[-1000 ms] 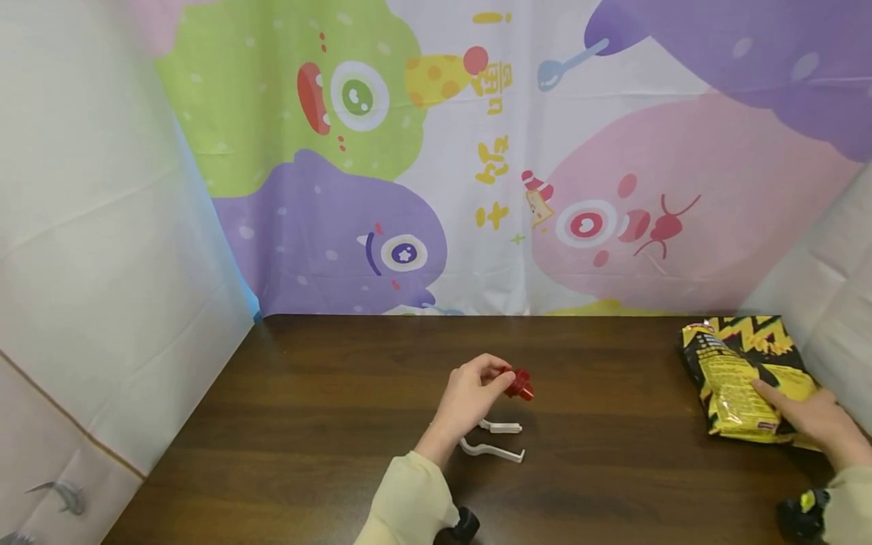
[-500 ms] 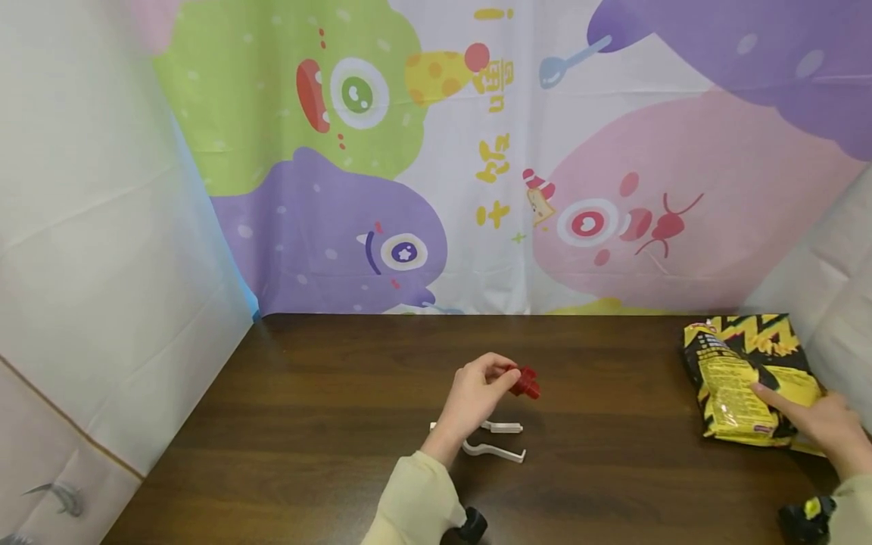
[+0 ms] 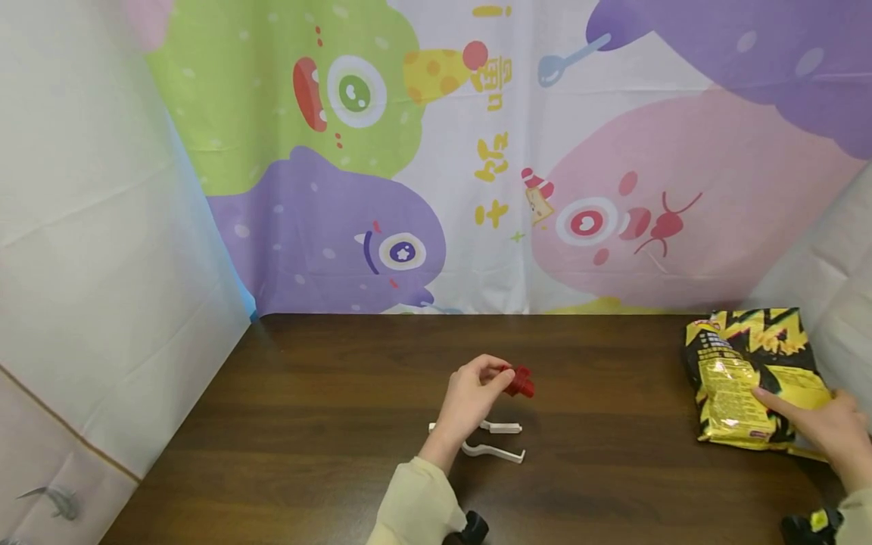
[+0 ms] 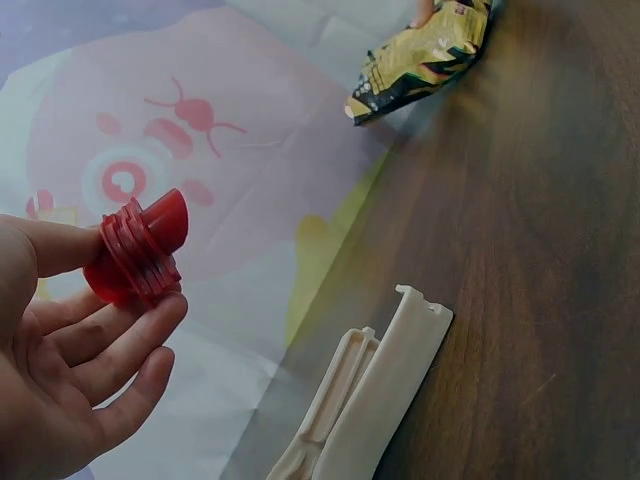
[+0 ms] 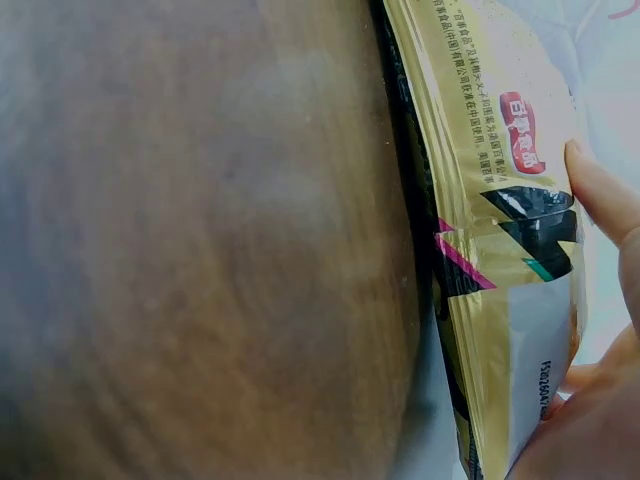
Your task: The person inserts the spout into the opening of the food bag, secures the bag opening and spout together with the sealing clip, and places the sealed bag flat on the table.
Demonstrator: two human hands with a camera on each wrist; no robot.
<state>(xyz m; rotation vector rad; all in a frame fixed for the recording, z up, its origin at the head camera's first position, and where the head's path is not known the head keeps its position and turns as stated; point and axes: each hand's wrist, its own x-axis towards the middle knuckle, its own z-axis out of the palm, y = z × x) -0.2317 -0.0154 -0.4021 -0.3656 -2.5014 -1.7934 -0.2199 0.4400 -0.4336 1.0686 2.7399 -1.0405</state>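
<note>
Between thumb and fingertips my left hand [image 3: 470,393] pinches a red plastic spout [image 3: 521,382] with a threaded collar, held above the table. In the left wrist view the slanted mouth of the red spout [image 4: 135,255] faces away from the palm. Below that hand, a white plastic bag clip [image 3: 493,453] lies with its two arms spread, partly hidden by the wrist. At the right, my right hand [image 3: 827,428] grips the lower right edge of a yellow and black snack bag [image 3: 732,393], thumb on its printed face. The other fingers are largely hidden by the bag.
The dark wooden table [image 3: 306,409] ends at a hanging cloth [image 3: 490,288] with cartoon monsters at the back. Pale cloth walls [image 3: 102,227] stand at the left and right sides. The snack bag is close to the right wall.
The snack bag and my right hand have shifted slightly to the right, and the bag's upper edge has risen a little. My left hand holds the red spout in almost the same place.
</note>
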